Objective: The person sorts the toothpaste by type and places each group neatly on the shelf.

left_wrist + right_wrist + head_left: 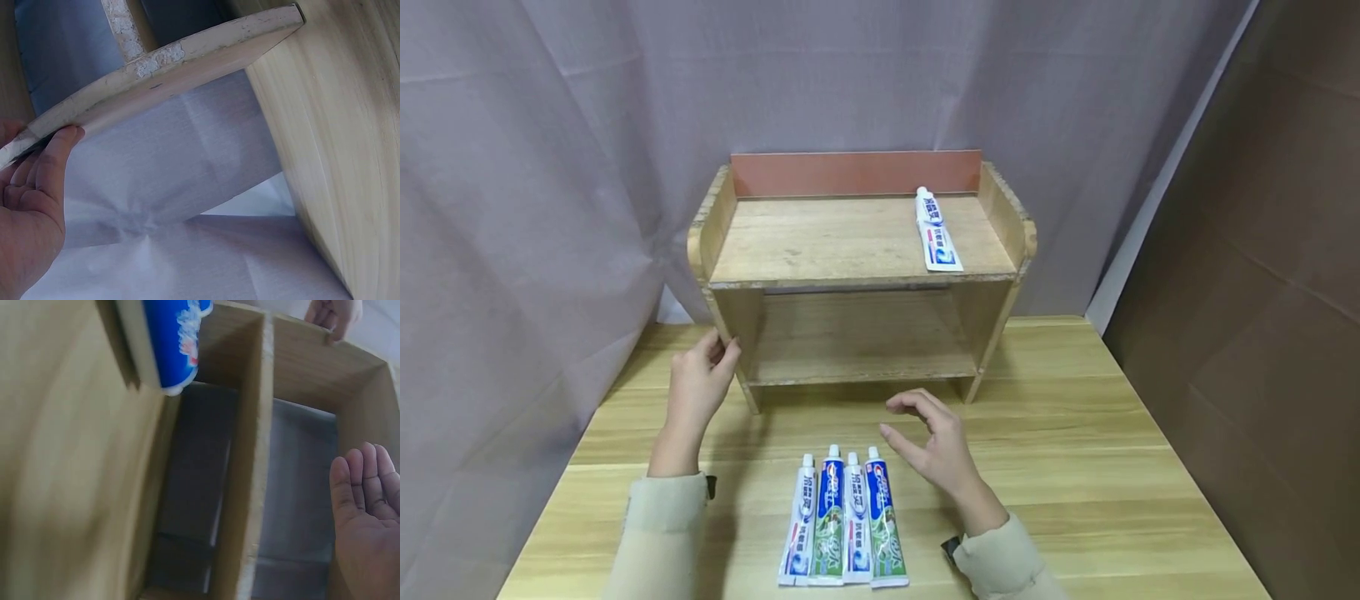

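A small wooden shelf [857, 333] stands on the table, and my left hand [698, 375] grips the front edge of its left side panel. In the left wrist view, the fingers [53, 165] wrap that panel edge. A white toothpaste tube [935, 233] lies on the top board, toward the right, with its cap to the back. My right hand [936, 442] hovers before the shelf, fingers loosely curved and holding nothing. Left of it, white toothpaste tubes [801, 525] and blue-green toothpaste tubes [883, 521] alternate in a row, caps toward the shelf.
The wooden table [1075, 467] extends on both sides of the shelf. Grey cloth [850, 75] hangs behind and to the left. On the right a brown panel [1262, 250] rises beside the table's edge. The shelf's lower board [861, 337] sits under the top one.
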A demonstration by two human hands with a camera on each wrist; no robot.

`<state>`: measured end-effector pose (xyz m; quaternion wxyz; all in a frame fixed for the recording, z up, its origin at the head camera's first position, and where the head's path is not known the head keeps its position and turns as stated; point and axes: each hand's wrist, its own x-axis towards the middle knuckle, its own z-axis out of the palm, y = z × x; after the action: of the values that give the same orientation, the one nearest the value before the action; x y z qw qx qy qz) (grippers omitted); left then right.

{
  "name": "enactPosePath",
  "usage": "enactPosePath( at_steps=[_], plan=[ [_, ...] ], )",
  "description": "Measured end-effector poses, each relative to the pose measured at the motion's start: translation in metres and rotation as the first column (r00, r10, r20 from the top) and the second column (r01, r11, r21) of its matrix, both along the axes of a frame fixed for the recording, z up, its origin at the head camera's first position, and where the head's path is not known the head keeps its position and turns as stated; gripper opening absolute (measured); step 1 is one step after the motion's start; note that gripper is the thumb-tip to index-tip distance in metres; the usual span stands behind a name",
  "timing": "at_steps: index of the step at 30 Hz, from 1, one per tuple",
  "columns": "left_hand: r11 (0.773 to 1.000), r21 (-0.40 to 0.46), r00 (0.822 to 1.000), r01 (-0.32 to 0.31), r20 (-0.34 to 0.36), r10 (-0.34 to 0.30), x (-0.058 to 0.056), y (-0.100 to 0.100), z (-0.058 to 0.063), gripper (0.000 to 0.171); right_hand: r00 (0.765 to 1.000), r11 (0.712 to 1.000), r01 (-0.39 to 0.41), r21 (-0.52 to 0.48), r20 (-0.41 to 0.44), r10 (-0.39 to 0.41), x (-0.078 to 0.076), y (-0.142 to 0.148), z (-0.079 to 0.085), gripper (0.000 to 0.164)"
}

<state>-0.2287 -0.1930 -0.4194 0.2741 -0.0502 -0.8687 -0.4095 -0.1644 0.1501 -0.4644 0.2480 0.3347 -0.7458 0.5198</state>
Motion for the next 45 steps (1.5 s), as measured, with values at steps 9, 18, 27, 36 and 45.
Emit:
enactPosePath(
  at_steps=[9, 18, 27, 36, 45],
  plan=[
    [1.000, -0.005, 1.000, 0.002, -0.019, -0.003, -0.001, -0.001, 0.000, 0.022, 0.997, 0.999, 0.027, 0.040, 0.073, -0.030, 0.009, -0.007, -0.013, 0.031],
    [1.000, -0.008, 1.000, 0.006, -0.013, -0.006, 0.000, -0.001, 0.000, 0.024, 0.980, 0.994, 0.052, 0.099, 0.186, -0.070, 0.015, -0.014, -0.032, 0.030],
    [1.000, -0.003, 1.000, -0.005, -0.011, 0.005, 0.001, -0.004, 0.000, 0.023, 0.921, 0.986, 0.060, 0.157, 0.371, -0.115, 0.020, -0.017, -0.039, 0.025],
    [1.000, -0.001, 1.000, -0.004, 0.016, 0.004, 0.000, -0.003, 0.001, 0.023, 0.820, 0.939, 0.116, 0.323, 0.502, -0.274, 0.021, -0.014, -0.042, 0.026],
    [1.000, -0.002, 1.000, 0.000, 0.002, 0.000, -0.002, -0.001, 0.000, 0.023, 0.767, 0.916, 0.074, 0.393, 0.565, -0.304, 0.021, -0.012, -0.043, 0.027]
  ],
)
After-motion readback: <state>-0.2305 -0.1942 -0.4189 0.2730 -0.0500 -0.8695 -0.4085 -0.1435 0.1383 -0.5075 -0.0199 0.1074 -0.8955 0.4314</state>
